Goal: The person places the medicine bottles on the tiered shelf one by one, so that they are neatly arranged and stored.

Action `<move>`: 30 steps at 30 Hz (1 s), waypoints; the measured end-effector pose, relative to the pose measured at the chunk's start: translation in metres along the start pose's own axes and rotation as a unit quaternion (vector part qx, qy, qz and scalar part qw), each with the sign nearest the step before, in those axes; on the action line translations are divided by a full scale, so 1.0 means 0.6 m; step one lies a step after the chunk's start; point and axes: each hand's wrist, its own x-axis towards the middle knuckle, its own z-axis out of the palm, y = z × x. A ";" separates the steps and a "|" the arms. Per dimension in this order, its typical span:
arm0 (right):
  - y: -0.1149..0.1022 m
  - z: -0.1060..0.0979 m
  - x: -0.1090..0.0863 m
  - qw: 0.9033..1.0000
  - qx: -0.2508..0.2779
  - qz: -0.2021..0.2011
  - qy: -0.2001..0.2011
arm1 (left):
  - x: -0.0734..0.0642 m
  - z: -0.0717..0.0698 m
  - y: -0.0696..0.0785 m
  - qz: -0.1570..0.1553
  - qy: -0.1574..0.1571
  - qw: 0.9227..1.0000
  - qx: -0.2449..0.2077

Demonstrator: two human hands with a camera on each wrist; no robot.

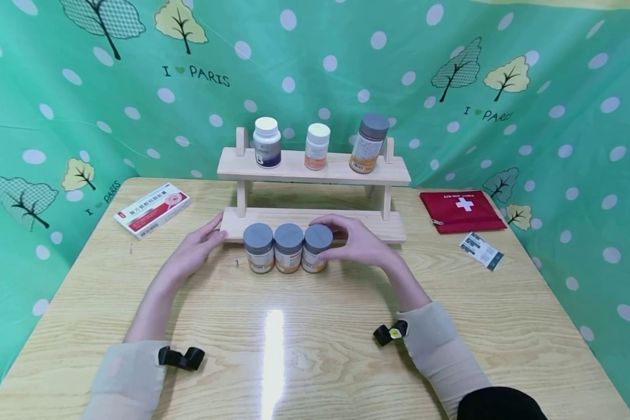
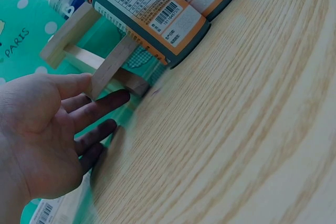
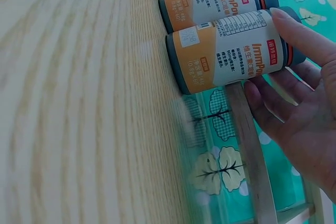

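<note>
Three supplement jars with grey caps stand in a row on the table, close against the front of a two-tier wooden shelf point(image 1: 315, 217). My right hand point(image 1: 361, 240) grips the rightmost jar point(image 1: 313, 261) by its cap, thumb on the near side and fingers behind. Its orange and white label shows in the right wrist view, with the thumb on the cap point(image 3: 292, 51). The middle jar point(image 1: 288, 256) and the left jar point(image 1: 260, 256) stand right beside it. At the lower board's left end, my left hand point(image 1: 193, 249) touches the wood with loosely extended fingers.
On the upper board stand a white bottle with a dark label point(image 1: 267, 143), a smaller white bottle point(image 1: 317, 147) and a grey-capped jar point(image 1: 369, 144). A medicine box point(image 1: 153, 210) lies at left; a red first-aid pouch point(image 1: 463, 212) and a small packet point(image 1: 481, 251) lie at right.
</note>
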 end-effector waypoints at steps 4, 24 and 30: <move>0.001 -0.001 -0.001 1.000 0.001 0.000 0.005 | -0.001 0.001 0.000 0.001 0.000 1.000 -0.002; 0.001 -0.016 -0.010 0.995 0.090 -0.022 0.026 | -0.005 0.001 0.004 0.003 0.003 1.000 -0.003; -0.002 -0.022 -0.013 0.991 0.122 -0.025 0.045 | -0.003 0.001 0.002 0.002 0.001 1.000 -0.003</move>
